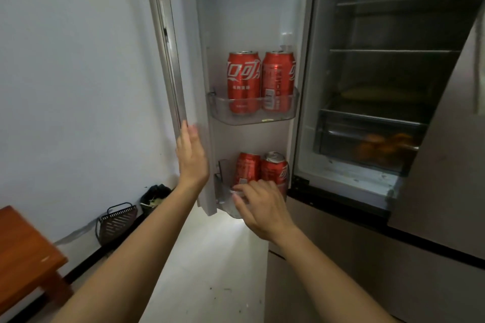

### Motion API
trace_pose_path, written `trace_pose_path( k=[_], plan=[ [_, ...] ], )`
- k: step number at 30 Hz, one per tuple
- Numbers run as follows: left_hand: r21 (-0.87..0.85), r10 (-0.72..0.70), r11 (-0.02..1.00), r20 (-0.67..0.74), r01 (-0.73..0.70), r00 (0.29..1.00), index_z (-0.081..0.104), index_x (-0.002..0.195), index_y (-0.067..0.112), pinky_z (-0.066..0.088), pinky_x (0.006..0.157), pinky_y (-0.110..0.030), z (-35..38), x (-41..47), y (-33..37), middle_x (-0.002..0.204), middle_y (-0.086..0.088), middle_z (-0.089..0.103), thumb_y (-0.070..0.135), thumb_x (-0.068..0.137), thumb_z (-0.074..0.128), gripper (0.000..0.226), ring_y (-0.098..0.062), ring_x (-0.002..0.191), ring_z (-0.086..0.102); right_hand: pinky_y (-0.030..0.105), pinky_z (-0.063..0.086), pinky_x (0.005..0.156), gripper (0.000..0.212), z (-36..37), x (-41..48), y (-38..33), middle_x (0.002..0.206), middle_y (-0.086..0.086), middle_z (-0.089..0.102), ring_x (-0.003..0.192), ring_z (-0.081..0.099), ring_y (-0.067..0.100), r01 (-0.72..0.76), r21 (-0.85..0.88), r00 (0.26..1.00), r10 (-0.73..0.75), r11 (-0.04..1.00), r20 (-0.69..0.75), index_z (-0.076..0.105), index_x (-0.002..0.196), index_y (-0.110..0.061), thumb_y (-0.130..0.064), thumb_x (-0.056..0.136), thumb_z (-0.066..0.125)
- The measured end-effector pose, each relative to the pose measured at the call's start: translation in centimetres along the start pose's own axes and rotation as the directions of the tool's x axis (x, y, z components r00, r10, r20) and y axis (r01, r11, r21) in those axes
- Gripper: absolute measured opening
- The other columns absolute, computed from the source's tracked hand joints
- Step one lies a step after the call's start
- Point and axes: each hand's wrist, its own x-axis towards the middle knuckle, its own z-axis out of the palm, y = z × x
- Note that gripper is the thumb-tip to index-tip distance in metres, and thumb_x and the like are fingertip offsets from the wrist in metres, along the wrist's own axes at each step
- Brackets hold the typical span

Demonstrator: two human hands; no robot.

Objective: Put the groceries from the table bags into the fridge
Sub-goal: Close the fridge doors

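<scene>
The fridge door (pixel 189 34) stands open to the left. Two red cola cans (pixel 244 81) stand in its middle door shelf (pixel 252 118). Two more red cans (pixel 274 169) stand in the lower door shelf (pixel 223 191). My left hand (pixel 191 157) lies flat against the door's outer edge, fingers together and holding nothing. My right hand (pixel 259 204) is just in front of the lower shelf, fingers spread at its rim below the cans, gripping nothing. Inside the fridge a clear drawer (pixel 367 144) holds orange fruit.
The fridge's dark interior (pixel 393 60) has glass shelves with something yellow on one. A wooden table (pixel 23 257) is at the lower left. A black wire basket (pixel 115 220) and a black bin (pixel 154 196) stand by the white wall. The floor is pale tile.
</scene>
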Motion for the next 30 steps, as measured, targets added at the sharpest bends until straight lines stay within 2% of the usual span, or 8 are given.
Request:
trace_pose_path(
  k=[6, 9, 12, 15, 18, 21, 25, 30],
  plan=[
    [-0.085, -0.056, 0.995, -0.090, 0.048, 0.994, 0.051, 0.131, 0.012, 0.028, 0.115, -0.040, -1.0, 1.7, 1.1, 0.131, -0.008, 0.051, 0.063, 0.097, 0.015, 0.071, -0.025, 0.129, 0.043, 0.035, 0.041, 0.078, 0.037, -1.5, -2.4, 2.0, 0.083, -0.002, 0.060, 0.077, 0.054, 0.020, -0.070, 0.002, 0.998, 0.070, 0.998, 0.002, 0.058, 0.082, -0.020, -0.054, 0.094, 0.049],
    [-0.210, -0.065, 0.976, -0.040, 0.055, 0.997, 0.054, 0.128, 0.017, 0.036, 0.113, -0.045, -0.7, 1.8, 3.1, 0.133, -0.011, 0.056, 0.076, 0.090, 0.020, 0.078, -0.026, 0.124, 0.051, 0.036, 0.044, 0.085, 0.038, -3.0, -4.0, 3.7, 0.085, 0.000, 0.063, 0.080, 0.057, 0.019, -0.106, -0.003, 0.994, 0.106, 0.994, -0.017, 0.060, 0.082, -0.020, -0.054, 0.095, 0.049],
    [-0.149, 0.034, 0.988, -0.064, -0.043, 0.997, 0.044, 0.138, 0.007, 0.038, 0.111, -0.050, 0.9, 0.0, 5.4, 0.138, -0.016, 0.054, 0.083, 0.081, 0.022, 0.097, -0.031, 0.130, 0.048, 0.039, 0.045, 0.098, 0.040, -5.3, -5.8, 5.8, 0.103, 0.005, 0.068, 0.098, 0.063, 0.024, -0.149, -0.011, 0.989, 0.149, 0.989, 0.010, 0.065, 0.099, -0.018, -0.053, 0.094, 0.046],
    [-0.083, 0.165, 0.981, -0.127, -0.177, 0.978, 0.046, 0.131, 0.008, 0.049, 0.093, -0.043, 3.0, -3.5, 7.1, 0.118, -0.013, 0.063, 0.075, 0.086, 0.026, 0.083, -0.028, 0.109, 0.060, 0.047, 0.044, 0.104, 0.049, -7.5, -7.5, 7.4, 0.120, 0.010, 0.067, 0.115, 0.060, 0.028, -0.243, -0.007, 0.970, 0.243, 0.970, -0.003, 0.064, 0.113, -0.016, -0.054, 0.093, 0.041],
    [-0.084, 0.281, 0.952, -0.148, -0.295, 0.948, 0.047, 0.130, 0.016, 0.052, 0.077, -0.027, 4.7, -6.9, 8.0, 0.101, 0.008, 0.061, 0.062, 0.094, 0.039, 0.059, -0.003, 0.090, 0.060, 0.044, 0.041, 0.108, 0.053, -8.9, -8.8, 8.1, 0.132, 0.010, 0.062, 0.127, 0.053, 0.027, -0.395, 0.116, 0.911, 0.405, 0.911, -0.084, 0.063, 0.123, -0.012, -0.047, 0.094, 0.037],
    [-0.135, 0.386, 0.911, -0.056, -0.390, 0.921, 0.046, 0.130, 0.018, 0.058, 0.076, -0.035, 6.8, -8.6, 8.6, 0.110, 0.006, 0.060, 0.056, 0.094, 0.048, 0.052, -0.009, 0.095, 0.063, 0.040, 0.043, 0.108, 0.047, -9.7, -10.4, 9.2, 0.136, 0.005, 0.058, 0.128, 0.050, 0.019, -0.511, 0.231, 0.818, 0.551, 0.828, -0.163, 0.059, 0.129, -0.014, -0.035, 0.095, 0.035],
    [-0.105, 0.552, 0.830, 0.017, -0.547, 0.834, 0.050, 0.128, 0.009, 0.055, 0.078, -0.039, 11.0, -10.4, 9.5, 0.118, -0.005, 0.055, 0.054, 0.094, 0.047, 0.056, -0.018, 0.100, 0.056, 0.045, 0.048, 0.103, 0.047, -11.5, -12.3, 11.4, 0.138, 0.003, 0.056, 0.124, 0.053, 0.018, -0.601, 0.273, 0.723, 0.656, 0.751, -0.217, 0.048, 0.143, -0.016, -0.022, 0.098, 0.038],
    [-0.049, 0.701, 0.711, 0.121, -0.701, 0.703, 0.040, 0.138, 0.008, 0.028, 0.103, -0.013, 16.7, -12.5, 9.7, 0.132, -0.013, 0.045, 0.043, 0.092, 0.051, 0.058, -0.024, 0.117, 0.043, 0.035, 0.038, 0.113, 0.052, -14.7, -13.3, 13.8, 0.153, 0.007, 0.042, 0.139, 0.041, 0.018, -0.536, 0.026, 0.812, 0.524, 0.844, -0.258, 0.039, 0.151, -0.013, -0.018, 0.099, 0.039]
  ],
)
